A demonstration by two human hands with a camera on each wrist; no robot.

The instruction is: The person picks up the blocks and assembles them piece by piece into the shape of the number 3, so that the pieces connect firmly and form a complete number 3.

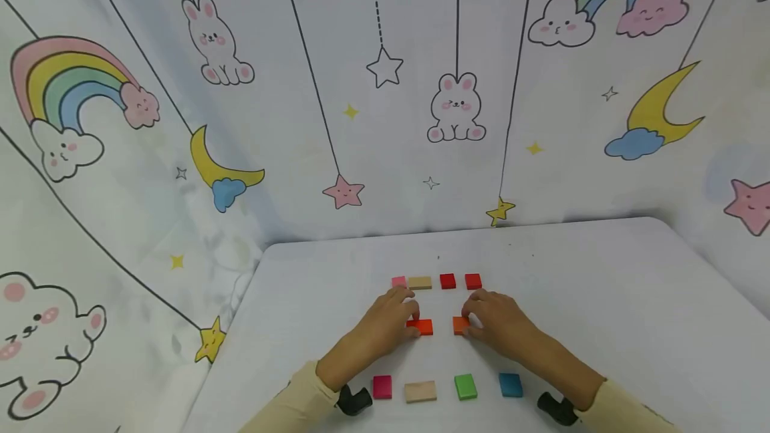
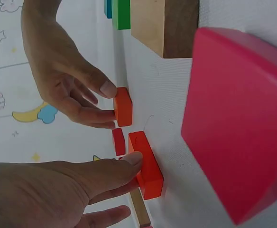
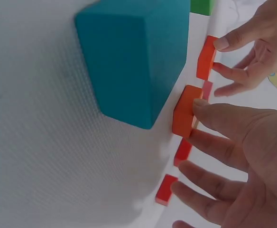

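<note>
Between thumb and fingers, my left hand (image 1: 387, 321) pinches a red-orange rectangular block (image 1: 425, 327) at its left end; the left wrist view shows the thumb on this block (image 2: 151, 175). Across a small gap, my right hand (image 1: 500, 321) pinches a smaller orange block (image 1: 458, 326) from its right side. In the right wrist view that orange block (image 3: 182, 122) sits between the thumb and index finger, with the other fingers spread. Both held blocks are at the white tabletop, apart from each other. Fingers partly cover each one.
Behind the hands stands a row: a pink block (image 1: 399, 281), a wooden block (image 1: 420, 282) and two red blocks (image 1: 448, 280). Nearer lie a crimson block (image 1: 382, 387), a wooden block (image 1: 420, 391), a green block (image 1: 466, 386) and a blue block (image 1: 510, 385).
</note>
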